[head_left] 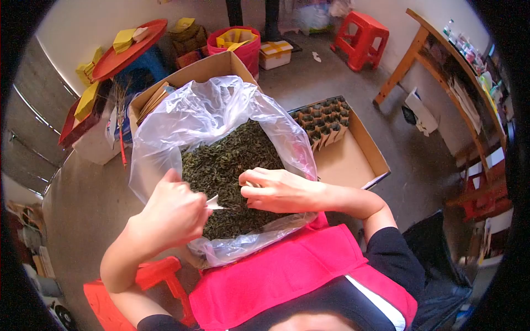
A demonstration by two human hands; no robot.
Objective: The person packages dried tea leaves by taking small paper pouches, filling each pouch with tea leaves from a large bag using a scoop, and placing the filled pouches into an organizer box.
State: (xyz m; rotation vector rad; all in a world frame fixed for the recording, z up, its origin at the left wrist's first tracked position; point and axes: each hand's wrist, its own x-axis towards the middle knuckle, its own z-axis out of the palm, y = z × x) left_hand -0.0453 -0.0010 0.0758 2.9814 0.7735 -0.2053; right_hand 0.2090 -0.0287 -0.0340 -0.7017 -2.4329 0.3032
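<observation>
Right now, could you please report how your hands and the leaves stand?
Left hand closed on small white piece; right hand holding small pale object, partly hidden. Dark leaves inside open plastic bag; no obstruction visible.

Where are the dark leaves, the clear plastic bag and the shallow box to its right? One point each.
Dark leaves (227, 165): head view, middle of the pile.
Clear plastic bag (165, 128): head view, its far-left wall.
Shallow box (343, 161): head view, bare part of its inside.
</observation>
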